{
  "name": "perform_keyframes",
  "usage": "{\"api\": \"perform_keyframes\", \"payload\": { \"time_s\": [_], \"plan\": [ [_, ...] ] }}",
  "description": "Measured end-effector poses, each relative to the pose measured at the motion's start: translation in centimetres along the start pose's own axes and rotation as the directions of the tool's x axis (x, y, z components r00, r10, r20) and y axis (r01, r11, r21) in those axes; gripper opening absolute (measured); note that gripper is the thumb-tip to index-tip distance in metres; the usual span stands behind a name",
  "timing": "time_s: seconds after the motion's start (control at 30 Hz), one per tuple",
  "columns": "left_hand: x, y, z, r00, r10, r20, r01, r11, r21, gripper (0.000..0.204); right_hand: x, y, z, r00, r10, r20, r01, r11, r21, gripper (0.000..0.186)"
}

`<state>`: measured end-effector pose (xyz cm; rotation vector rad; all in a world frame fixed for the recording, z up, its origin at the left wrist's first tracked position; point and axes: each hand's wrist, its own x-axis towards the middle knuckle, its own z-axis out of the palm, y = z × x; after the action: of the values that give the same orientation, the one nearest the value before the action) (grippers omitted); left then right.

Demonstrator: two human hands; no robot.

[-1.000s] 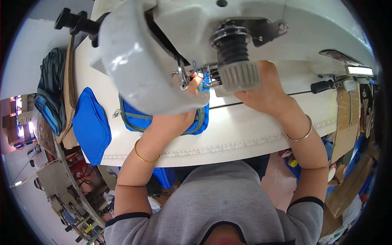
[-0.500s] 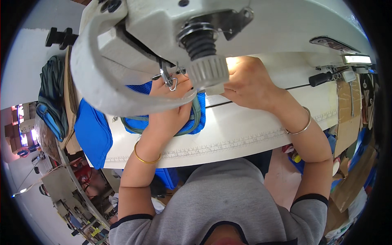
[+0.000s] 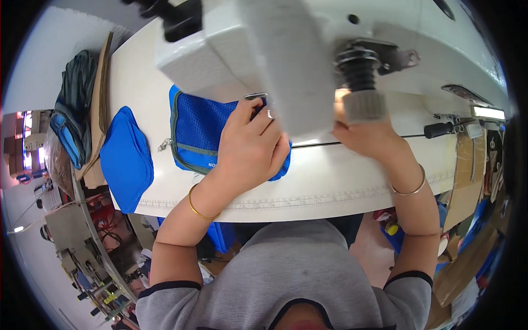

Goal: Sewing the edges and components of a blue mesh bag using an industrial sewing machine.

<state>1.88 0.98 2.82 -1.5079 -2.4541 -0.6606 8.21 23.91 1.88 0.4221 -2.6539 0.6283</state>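
Observation:
A blue mesh pouch (image 3: 201, 126) with grey-green edge binding lies on the white sewing table, under the sewing machine's head. My left hand (image 3: 250, 146), wearing a ring, rests over the pouch's right part with curled fingers gripping the fabric. Its fingertips reach close to a small metal part beneath the machine. My right hand (image 3: 368, 137) is right of the machine's pale lever, behind a ribbed knob (image 3: 366, 105). The knob and lever hide most of its fingers, so whatever it may hold does not show.
The white sewing machine (image 3: 220, 60) fills the top of the view. Flat blue fabric pieces (image 3: 126, 159) lie stacked at the table's left edge, beside a dark green and blue bag (image 3: 74, 110). A black-handled screwdriver (image 3: 438, 130) lies at right. A printed ruler strip (image 3: 330, 198) borders the near edge.
The machine head now appears farther right in the view, and its lever stands upright across the middle. More of the pouch shows, and my left hand lies flatter over its right part.

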Motion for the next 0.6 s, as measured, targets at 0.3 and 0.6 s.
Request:
{"api": "perform_keyframes", "payload": {
  "time_s": [0.3,0.6],
  "plan": [
    [0.1,0.0,-0.2,1.0,-0.011,0.01,0.011,1.0,-0.005,0.028,0.3,-1.5,1.2,0.991,-0.019,-0.131,-0.008,0.978,-0.207,0.013],
    [0.2,0.3,-0.1,0.999,-0.021,0.045,0.02,1.0,0.022,0.028,0.2,-1.7,1.3,0.992,-0.035,-0.125,0.007,0.976,-0.219,0.017]
  ]
}}
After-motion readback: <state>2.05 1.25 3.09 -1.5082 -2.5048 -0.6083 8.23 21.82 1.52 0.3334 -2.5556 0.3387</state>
